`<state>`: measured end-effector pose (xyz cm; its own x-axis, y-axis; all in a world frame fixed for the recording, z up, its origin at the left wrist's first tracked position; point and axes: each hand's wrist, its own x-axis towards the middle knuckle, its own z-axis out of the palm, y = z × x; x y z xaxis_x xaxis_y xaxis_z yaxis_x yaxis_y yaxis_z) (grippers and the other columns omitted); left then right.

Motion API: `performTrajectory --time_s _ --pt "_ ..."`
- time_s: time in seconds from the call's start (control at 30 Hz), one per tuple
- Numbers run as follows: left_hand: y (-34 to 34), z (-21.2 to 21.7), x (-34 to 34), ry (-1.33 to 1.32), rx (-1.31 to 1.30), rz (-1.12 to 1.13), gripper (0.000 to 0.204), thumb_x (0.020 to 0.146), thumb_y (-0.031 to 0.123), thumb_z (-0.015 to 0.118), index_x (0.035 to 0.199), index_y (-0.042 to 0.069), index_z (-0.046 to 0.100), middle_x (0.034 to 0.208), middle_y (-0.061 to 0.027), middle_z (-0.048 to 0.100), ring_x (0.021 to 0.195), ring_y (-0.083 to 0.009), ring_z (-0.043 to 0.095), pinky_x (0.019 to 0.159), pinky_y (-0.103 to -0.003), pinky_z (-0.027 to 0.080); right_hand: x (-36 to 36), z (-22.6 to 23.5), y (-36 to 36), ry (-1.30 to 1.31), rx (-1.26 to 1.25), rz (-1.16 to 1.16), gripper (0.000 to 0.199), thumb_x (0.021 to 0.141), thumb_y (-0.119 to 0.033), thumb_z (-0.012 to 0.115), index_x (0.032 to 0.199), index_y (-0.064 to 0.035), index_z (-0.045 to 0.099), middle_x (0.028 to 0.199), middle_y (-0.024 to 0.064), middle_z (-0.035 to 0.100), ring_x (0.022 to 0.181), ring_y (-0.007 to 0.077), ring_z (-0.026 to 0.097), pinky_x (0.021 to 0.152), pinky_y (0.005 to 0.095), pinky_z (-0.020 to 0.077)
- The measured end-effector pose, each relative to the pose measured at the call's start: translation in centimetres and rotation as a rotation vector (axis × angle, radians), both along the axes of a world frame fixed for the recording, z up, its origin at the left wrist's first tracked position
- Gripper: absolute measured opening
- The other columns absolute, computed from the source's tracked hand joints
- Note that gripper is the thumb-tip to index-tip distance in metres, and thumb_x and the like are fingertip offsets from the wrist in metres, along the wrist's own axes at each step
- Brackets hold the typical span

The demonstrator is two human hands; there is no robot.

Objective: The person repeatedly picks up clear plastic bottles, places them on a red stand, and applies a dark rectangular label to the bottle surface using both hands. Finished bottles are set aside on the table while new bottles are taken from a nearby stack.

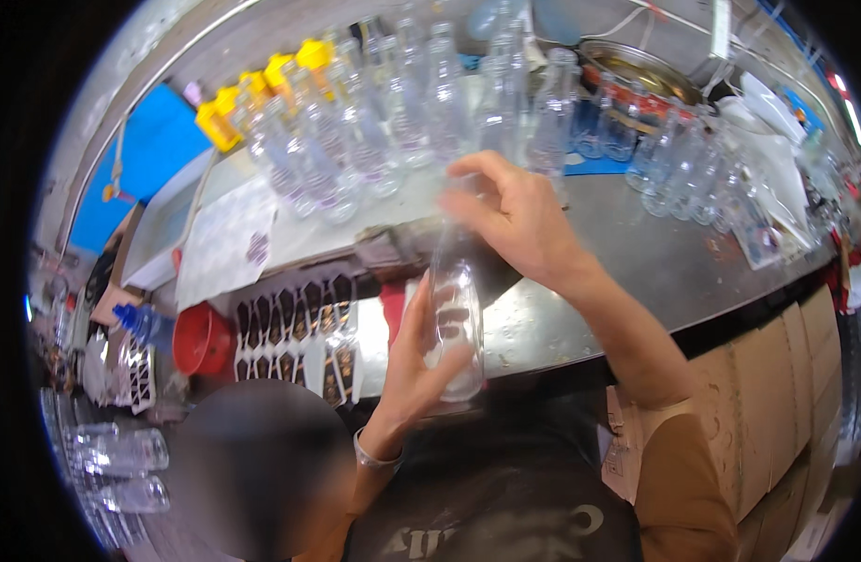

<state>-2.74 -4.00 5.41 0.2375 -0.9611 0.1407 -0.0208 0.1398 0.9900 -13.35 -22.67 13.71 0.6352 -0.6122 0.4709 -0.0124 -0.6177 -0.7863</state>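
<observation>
My left hand (416,361) grips the lower body of a clear glass bottle (457,309), held tilted above the front edge of the metal worktop. At the bottle's upper end, my right hand (519,220) has its fingers bent around or beside the neck. Motion smears those fingertips, so their grip is unclear. Just left of the bottle lie several dark, gold-marked labels (295,323) on white backing. Behind my hands, several clear bottles (365,140) stand upright in a group.
Shorter clear bottles (683,178) stand at the right, near a wide metal bowl (637,70). A red cup (203,339) is beside the labels. Yellow plastic pieces (313,58) line the back left. Cardboard (758,393) stands below right. A dark, blurred rounded shape (257,459) fills the lower left.
</observation>
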Motion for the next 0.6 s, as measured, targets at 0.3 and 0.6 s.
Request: performTrajectory --time_s 0.3,0.6 --pt "1.6 -5.2 1.8 -0.027 0.058 0.309 0.079 0.099 0.010 0.060 0.160 -0.003 0.012 0.157 -0.0258 0.034 0.143 -0.0335 0.040 0.115 -0.041 0.036 -3.9 -11.6 9.7 0.204 0.213 0.022 0.046 0.089 -0.019 0.076 0.128 0.0008 0.060 0.112 0.0154 0.069 0.061 0.0129 0.064 0.059 0.0285 0.0494" --pt "1.4 -6.1 2.1 0.127 0.096 0.273 0.070 0.103 0.012 0.057 0.158 -0.005 0.018 0.161 -0.0229 0.030 0.147 -0.0321 0.036 0.120 -0.042 0.029 -4.2 -10.9 12.3 0.188 0.129 0.084 0.061 0.084 -0.011 0.079 0.138 0.0014 0.054 0.130 0.0201 0.057 0.064 0.0160 0.063 0.059 0.0287 0.0531"
